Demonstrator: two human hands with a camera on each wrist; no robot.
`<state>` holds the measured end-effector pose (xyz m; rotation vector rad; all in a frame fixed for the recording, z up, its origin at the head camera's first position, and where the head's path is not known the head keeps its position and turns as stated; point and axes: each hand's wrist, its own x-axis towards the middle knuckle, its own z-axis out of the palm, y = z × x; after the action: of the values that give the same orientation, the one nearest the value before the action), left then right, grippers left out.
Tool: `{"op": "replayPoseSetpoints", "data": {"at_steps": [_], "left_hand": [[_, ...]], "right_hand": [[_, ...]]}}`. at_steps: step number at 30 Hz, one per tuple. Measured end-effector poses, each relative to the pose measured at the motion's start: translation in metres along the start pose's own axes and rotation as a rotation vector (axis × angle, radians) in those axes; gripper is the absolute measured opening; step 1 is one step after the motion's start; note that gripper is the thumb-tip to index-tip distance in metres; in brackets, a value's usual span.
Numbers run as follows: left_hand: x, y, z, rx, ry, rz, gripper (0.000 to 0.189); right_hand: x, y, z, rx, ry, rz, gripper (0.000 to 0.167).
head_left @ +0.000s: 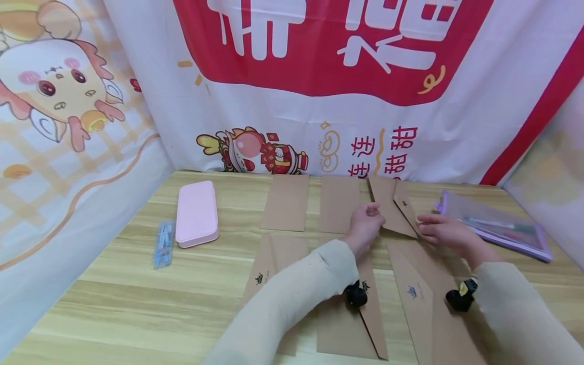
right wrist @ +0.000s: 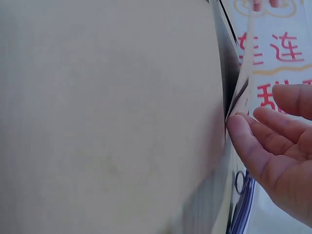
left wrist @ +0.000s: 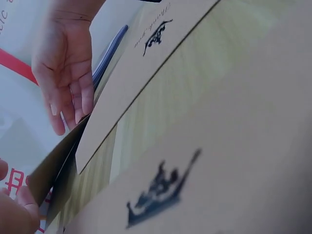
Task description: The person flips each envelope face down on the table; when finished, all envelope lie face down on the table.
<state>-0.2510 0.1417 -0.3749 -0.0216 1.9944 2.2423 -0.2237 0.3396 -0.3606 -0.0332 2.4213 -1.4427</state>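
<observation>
In the head view, a brown kraft envelope [head_left: 387, 205] with a dark print on its pointed flap sits at the back right, its near edge raised off the table. My left hand [head_left: 366, 225] pinches its left side between thumb and fingers. At its right side, my right hand [head_left: 447, 235] touches the edge with extended fingers. The left wrist view shows that right hand [left wrist: 66, 73] palm toward the camera, fingers fairly straight. From the right wrist, loosely bent fingers [right wrist: 265, 146] meet the envelope's edge. A crown-printed envelope [head_left: 415, 291] lies below my right forearm.
Two plain-side-up envelopes [head_left: 285, 203] lie in the back row; crown-printed ones [head_left: 376, 314] lie in front, partly under my left sleeve. A pink case [head_left: 197, 213] and a small blue-and-clear packet [head_left: 163, 244] are at left. A purple mesh pouch [head_left: 502, 223] with pens is at right.
</observation>
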Motion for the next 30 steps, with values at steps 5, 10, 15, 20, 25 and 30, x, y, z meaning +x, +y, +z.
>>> {"op": "replayPoseSetpoints", "data": {"at_steps": [5,10,15,20,25,30], "left_hand": [[-0.001,0.001,-0.005,-0.059,0.009,0.055,0.039],[-0.002,0.006,-0.008,-0.124,0.025,0.095,0.038],[0.001,0.013,-0.012,-0.11,0.023,0.124,0.037],[0.003,0.02,-0.017,-0.075,0.005,0.154,0.038],[0.002,0.027,-0.021,-0.089,-0.006,0.164,0.036],[0.002,0.032,-0.023,-0.067,-0.018,0.151,0.035]], "right_hand": [[0.004,-0.007,0.007,0.014,-0.027,-0.008,0.056],[0.008,-0.015,0.016,0.021,-0.067,-0.015,0.057],[0.01,-0.02,0.024,0.074,-0.099,-0.042,0.056],[0.012,-0.023,0.03,0.131,-0.104,-0.04,0.056],[0.015,-0.027,0.038,0.18,-0.112,-0.043,0.057],[0.016,-0.029,0.046,0.201,-0.128,-0.062,0.056]]}}
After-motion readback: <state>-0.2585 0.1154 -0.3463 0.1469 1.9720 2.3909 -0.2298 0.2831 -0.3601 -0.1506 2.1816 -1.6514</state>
